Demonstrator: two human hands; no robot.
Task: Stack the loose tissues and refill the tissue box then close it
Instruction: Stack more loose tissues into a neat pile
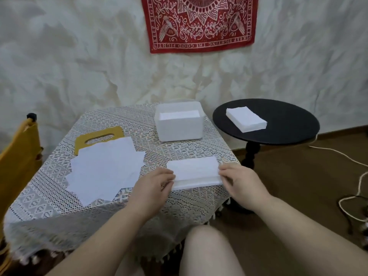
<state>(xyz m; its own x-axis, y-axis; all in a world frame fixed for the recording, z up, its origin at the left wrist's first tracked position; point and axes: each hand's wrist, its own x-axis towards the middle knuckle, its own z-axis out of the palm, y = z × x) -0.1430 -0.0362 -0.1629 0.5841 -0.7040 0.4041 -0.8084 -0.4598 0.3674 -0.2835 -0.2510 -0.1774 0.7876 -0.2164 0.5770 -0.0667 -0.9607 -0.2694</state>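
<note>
the left hand (pixel 154 183) and the right hand (pixel 237 179) sat at either short end of a small stack of tissues (pixel 194 172) near the front edge of the table (pixel 179 150), fingers curled in and pinching the ends of the stack from both sides. the stack looked neat, with its top sheet lying a little back from the front edge. to its left lay the loose tissues (pixel 105 170), fanned out flat and overlapping, partly covering a yellow lid (pixel 99 139) with a slot in it. the tissue box (pixel 179 122) stood open further back, already holding some tissues inside. another tidy pile of tissues (pixel 246 118) rested on the round black side table (pixel 264 121), well apart from the box.

tissue like this was probably very light, soft and floppy, with no stiffness of its own (a stack would likely sag in the middle if lifted by the ends alone). sheets likely slid on each other easily and creased under a hard pinch. the safer hold seemed to be both short ends together, thumbs on top and fingers beneath, squeezing gently so the layers stayed aligned, then lowering the stack level into the box.
</note>
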